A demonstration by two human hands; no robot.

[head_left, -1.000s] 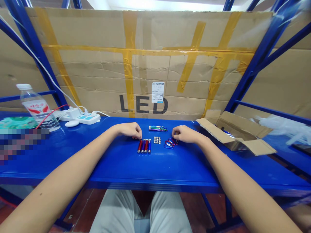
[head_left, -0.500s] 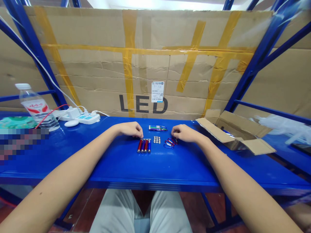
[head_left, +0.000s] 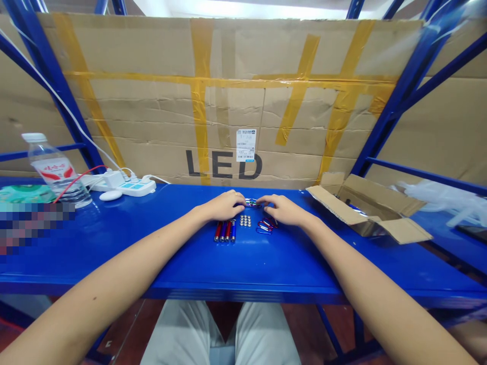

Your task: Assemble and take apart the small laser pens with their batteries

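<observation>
Shiny slim pens, blue and green (head_left: 251,202), lie crosswise at the back of the blue table (head_left: 243,266), between the hands; count unclear, ends covered. In front: four metal tubes, red and blue alternating (head_left: 228,232), side by side; nine silver button batteries (head_left: 245,221), three by three; what looks like three clips, red and blue (head_left: 265,228), overlapping near the right hand. Left hand (head_left: 228,205): fingers curled over the pens' left end; pinch or rest, cannot tell. Right hand (head_left: 280,208): thumb and forefinger slightly parted at the pens' right end.
</observation>
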